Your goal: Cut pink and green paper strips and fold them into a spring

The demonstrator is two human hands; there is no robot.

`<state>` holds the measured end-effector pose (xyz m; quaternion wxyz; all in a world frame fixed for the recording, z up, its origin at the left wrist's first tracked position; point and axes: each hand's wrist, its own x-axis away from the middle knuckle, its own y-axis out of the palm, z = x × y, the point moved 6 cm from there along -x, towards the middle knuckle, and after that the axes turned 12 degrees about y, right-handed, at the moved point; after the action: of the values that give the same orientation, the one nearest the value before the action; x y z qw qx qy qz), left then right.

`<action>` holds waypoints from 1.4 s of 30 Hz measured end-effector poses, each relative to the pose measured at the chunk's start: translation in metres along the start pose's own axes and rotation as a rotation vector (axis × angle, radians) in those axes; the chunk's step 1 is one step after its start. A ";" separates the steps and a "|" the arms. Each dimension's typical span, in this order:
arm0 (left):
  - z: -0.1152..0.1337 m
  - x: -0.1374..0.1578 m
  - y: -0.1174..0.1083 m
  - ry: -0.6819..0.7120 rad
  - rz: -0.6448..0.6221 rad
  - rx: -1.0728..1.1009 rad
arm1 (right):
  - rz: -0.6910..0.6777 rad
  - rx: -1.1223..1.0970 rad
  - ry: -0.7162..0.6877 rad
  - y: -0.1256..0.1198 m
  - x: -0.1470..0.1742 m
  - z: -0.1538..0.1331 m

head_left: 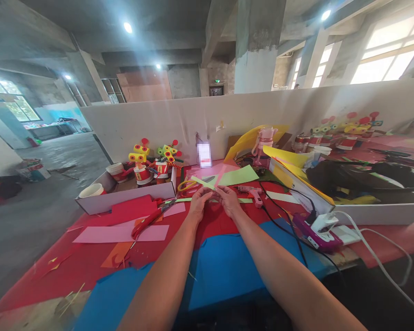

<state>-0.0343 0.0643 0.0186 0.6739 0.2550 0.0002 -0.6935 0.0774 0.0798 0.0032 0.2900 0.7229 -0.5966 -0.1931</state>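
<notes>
Over the middle of the red-covered table, my left hand [200, 201] and my right hand [228, 199] are close together, fingertips pinched on two narrow paper strips. A light green strip [201, 182] slants up to the left, and a pink strip [221, 175] slants up to the right; they meet at the fingers. Another green strip [245, 201] lies flat behind the hands. Just right of my right hand rests a pink glue gun [255, 195]. Yellow-handled scissors [186, 185] lie beyond my left hand, and a red-handled cutting tool [148, 223] is nearer, on the left.
A box [124, 202] with paper-cup figures [143, 172] stands at the left. Behind the hands are a lit phone [204, 155] and green paper [239, 175]. Black cables run to a purple power strip [319, 234] on the right, before a white box [379, 214]. Blue sheet [224, 257] covers the front.
</notes>
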 end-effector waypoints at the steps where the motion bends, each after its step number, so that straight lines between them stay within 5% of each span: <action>1: 0.000 0.000 0.000 0.006 -0.008 -0.006 | -0.004 -0.001 -0.001 0.001 0.001 -0.001; 10: -0.007 -0.005 -0.017 0.072 0.129 -0.080 | -0.067 0.093 0.040 0.008 0.005 0.003; 42: -0.008 -0.007 -0.015 0.089 0.070 -0.196 | 0.081 0.205 -0.088 0.002 0.006 -0.003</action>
<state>-0.0461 0.0746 0.0090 0.7187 0.2184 0.0889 -0.6541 0.0793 0.0742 0.0069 0.1955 0.7148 -0.6542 -0.1508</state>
